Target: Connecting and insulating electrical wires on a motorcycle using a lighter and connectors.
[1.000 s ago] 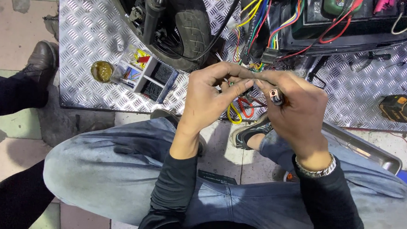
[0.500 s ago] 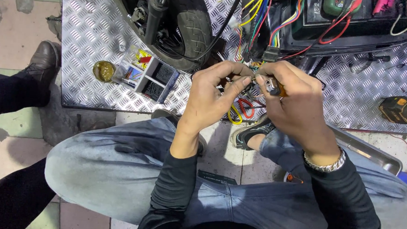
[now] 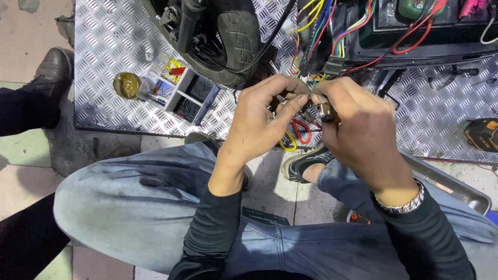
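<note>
- Head view: left hand (image 3: 261,121) pinches the wire ends (image 3: 303,103) from the scooter's harness (image 3: 329,25), steadying them.
- Right hand (image 3: 357,126) grips a small metal-tipped tool (image 3: 325,111), touching those ends above the knees.
- Compartmented parts box (image 3: 178,88) lies near on the tread plate (image 3: 112,36), within reach.

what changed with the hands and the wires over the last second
The right hand shifted a little toward the left hand, so the fingertips now meet more closely over the small metal-tipped part and the wires. No grip was let go. The parts box, round tin, tyre and cordless tool stayed put.
</note>
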